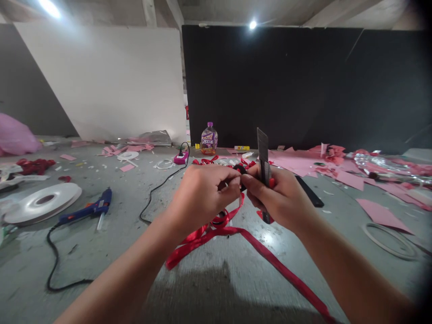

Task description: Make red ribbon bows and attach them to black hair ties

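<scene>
My right hand (pixel 278 191) is closed around a long, flat, dark blade-like tool (pixel 262 146), held upright; a small bright red part shows beside it. The tool's exact kind is not clear. My left hand (pixel 212 191) has thumb and forefinger pinched together against a small black piece (pixel 240 169), which also touches my right thumb tip. Much of this piece is hidden by fingers. Below both hands, a red ribbon (pixel 280 265) lies in loops on the grey table and runs toward the front right.
A blue glue gun (pixel 91 208) with a black cord and a white ribbon spool (pixel 43 202) lie at the left. Farther back stand a purple-capped bottle (pixel 209 139) and a pink power socket (pixel 181 157). Pink paper sheets (pixel 383 213) and a pale ring (pixel 389 241) lie at right.
</scene>
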Demonstrator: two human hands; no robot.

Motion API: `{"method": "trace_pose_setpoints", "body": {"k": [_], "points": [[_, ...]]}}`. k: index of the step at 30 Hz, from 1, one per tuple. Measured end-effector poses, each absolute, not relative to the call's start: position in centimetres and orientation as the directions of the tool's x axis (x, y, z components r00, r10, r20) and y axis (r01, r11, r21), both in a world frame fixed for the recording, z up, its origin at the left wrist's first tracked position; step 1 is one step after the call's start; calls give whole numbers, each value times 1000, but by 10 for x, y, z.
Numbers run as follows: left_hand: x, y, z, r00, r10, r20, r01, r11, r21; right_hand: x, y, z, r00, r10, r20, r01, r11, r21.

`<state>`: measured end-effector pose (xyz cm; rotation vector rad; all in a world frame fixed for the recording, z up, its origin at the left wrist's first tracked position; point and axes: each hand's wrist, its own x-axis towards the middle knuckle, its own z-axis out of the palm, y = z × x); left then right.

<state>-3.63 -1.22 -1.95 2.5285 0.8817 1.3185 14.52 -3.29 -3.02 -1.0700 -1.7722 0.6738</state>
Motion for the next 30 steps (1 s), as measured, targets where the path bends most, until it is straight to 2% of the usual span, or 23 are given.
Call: {"method": "trace_pose_setpoints", "body": {"k": [7,10,13,16,18,21,25,30], "points": [[-26,-23,-18,342,630,697,546,-737,398,140,-36,-31,-176,768,616,542,598,-591],[-24,-28,-17,303,657,690,529,-718,451,139,-38,-32,-152,743,652,537,615,-577],[-26,-29,-16,284,724,629,475,-676,563,137,-37,-37,-125,787,604,372,601,-707],[-30,-27,-15,314,794,521,332,-606,723,134,-35,-41,-134,856,500,92,513,-854],[-32,-24,-15,358,811,464,206,-553,808,132,-34,-41,-161,889,429,-83,421,-903],[-34,-20,-17,423,798,429,61,-497,865,130,-35,-39,-194,920,340,-264,285,-922],[-33,-17,-22,406,769,494,11,-545,839,129,-37,-38,-203,932,301,-332,224,-916],[-32,-14,-24,316,618,719,184,-784,593,132,-36,-40,-173,918,357,-294,298,-908]]}}
